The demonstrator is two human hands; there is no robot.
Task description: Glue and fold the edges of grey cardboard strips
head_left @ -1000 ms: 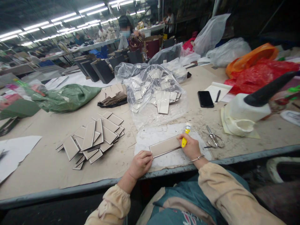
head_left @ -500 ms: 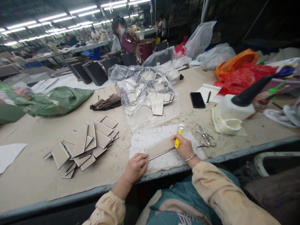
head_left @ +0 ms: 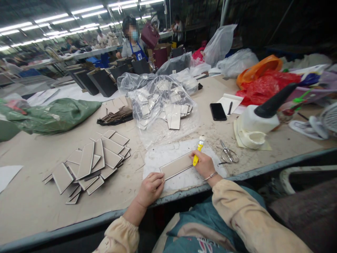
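A beige rectangular panel with a dark edge (head_left: 176, 166) lies on a white sheet (head_left: 168, 156) near the table's front edge. My left hand (head_left: 150, 188) is closed, its fingertips pinching the panel's left end. My right hand (head_left: 204, 163) is closed round a yellow-handled brush (head_left: 197, 153), which stands at the panel's right end with its pale tip pointing away from me.
A heap of similar panels (head_left: 86, 163) lies to the left. Behind the sheet sit a clear bag of panels (head_left: 162, 102), scissors (head_left: 228, 154), a phone (head_left: 218, 111), a white glue jug with a black spout (head_left: 259, 121), a green bag (head_left: 52, 114) and red bags (head_left: 263, 84). People work at tables behind.
The view has shifted, so everything sits further left and lower. Both hands keep their grip at the panel's ends. A person behind has lifted a dark red bag.
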